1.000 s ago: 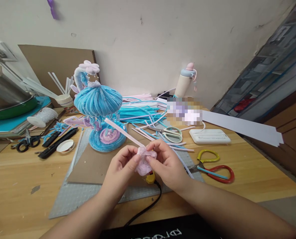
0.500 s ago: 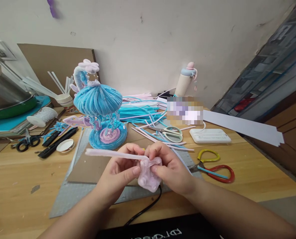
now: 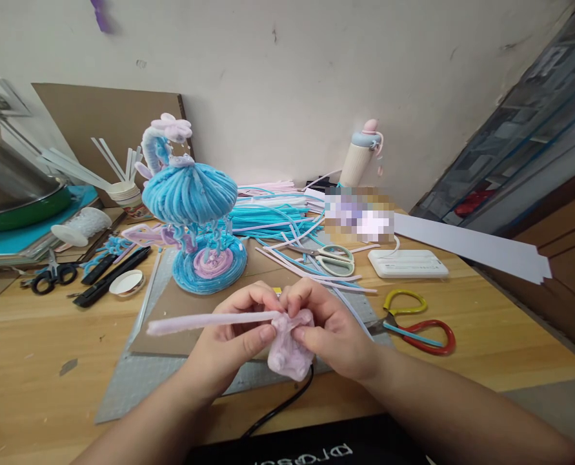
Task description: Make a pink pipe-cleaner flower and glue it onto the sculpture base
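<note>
Between my hands is a small pale pink piece [image 3: 291, 355] bent from fuzzy pipe cleaner, roughly square with rounded loops. A loose pink pipe cleaner end [image 3: 195, 321] sticks out of it to the left, across the fingers. My left hand [image 3: 241, 329] pinches the piece's left side with thumb and fingers. On the right side my right hand [image 3: 328, 326] grips it, thumb in front and fingertips at the top. Beyond them stands a blue pipe cleaner jellyfish lamp shape [image 3: 190, 194] on a coiled blue and pink base [image 3: 210, 268].
Blue and pink pipe cleaners [image 3: 268, 216] lie in a heap behind. Red-and-yellow-handled scissors [image 3: 413, 320], pale-handled scissors [image 3: 335, 259] and a white power bank [image 3: 408, 263] are at right. Black scissors [image 3: 53, 274], a tape roll [image 3: 127, 283] and a spool [image 3: 81, 226] sit left. A bottle [image 3: 357, 158] stands behind.
The loose pipe cleaner end has swung down and further left. Both hands keep their hold on the pink piece, nearly in place.
</note>
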`<state>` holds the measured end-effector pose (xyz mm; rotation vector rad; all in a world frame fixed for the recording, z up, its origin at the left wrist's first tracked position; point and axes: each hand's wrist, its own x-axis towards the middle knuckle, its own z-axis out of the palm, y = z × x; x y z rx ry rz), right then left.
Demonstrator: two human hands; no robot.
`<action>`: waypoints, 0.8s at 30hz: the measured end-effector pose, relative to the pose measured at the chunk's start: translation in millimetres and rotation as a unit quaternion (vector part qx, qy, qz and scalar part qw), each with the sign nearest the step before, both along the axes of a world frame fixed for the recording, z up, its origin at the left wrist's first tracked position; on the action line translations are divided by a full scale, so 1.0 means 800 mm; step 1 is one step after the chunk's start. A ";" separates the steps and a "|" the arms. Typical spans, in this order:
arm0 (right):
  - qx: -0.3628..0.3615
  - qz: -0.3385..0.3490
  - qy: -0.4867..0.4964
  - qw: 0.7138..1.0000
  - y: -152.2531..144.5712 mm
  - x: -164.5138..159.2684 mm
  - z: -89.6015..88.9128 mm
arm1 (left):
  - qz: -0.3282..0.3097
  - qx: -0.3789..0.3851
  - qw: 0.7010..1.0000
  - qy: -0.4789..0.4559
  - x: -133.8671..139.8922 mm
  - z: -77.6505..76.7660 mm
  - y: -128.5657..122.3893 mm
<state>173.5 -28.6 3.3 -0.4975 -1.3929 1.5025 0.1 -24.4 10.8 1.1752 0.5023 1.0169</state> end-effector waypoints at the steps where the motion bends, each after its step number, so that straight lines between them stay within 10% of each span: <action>1: 0.000 -0.001 -0.002 1.000 0.000 0.000 0.000 | 0.003 0.003 1.000 0.004 0.000 0.000 0.000; 24: -0.003 -0.025 -0.040 0.999 0.000 0.000 0.002 | 0.069 0.021 0.997 0.008 0.003 -0.003 -0.001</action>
